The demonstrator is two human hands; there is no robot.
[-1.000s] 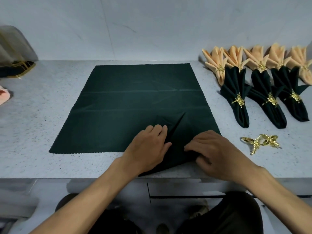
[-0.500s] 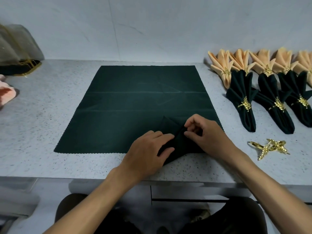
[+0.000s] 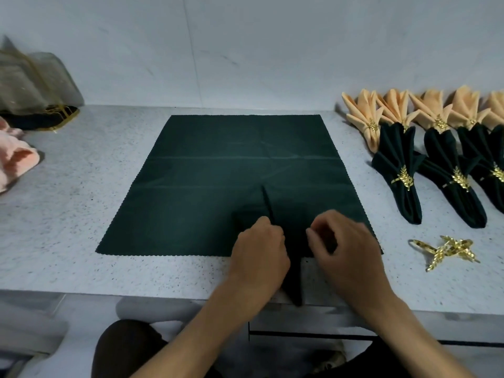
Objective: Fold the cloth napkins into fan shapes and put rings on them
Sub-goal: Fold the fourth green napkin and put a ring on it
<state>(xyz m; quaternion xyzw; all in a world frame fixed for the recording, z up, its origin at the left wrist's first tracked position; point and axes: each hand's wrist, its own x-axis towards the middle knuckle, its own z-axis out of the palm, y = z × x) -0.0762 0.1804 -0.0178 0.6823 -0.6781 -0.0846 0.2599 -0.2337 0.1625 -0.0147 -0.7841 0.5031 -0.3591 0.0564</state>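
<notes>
Napkin (image 3: pixel 218 192) lying flat on counter (image 3: pixel 81 203) | pleat ridge (image 3: pixel 268 205) running away from me | left hand (image 3: pixel 259 252) pinching it, nearer | right hand (image 3: pixel 343 241) gathering the napkin's near-right corner.

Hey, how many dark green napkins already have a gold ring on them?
3, in a row right of the flat dark green cloth: left ringed green napkin, middle ringed green napkin, right ringed green napkin, cut by the frame edge. More may lie beyond it.
</notes>
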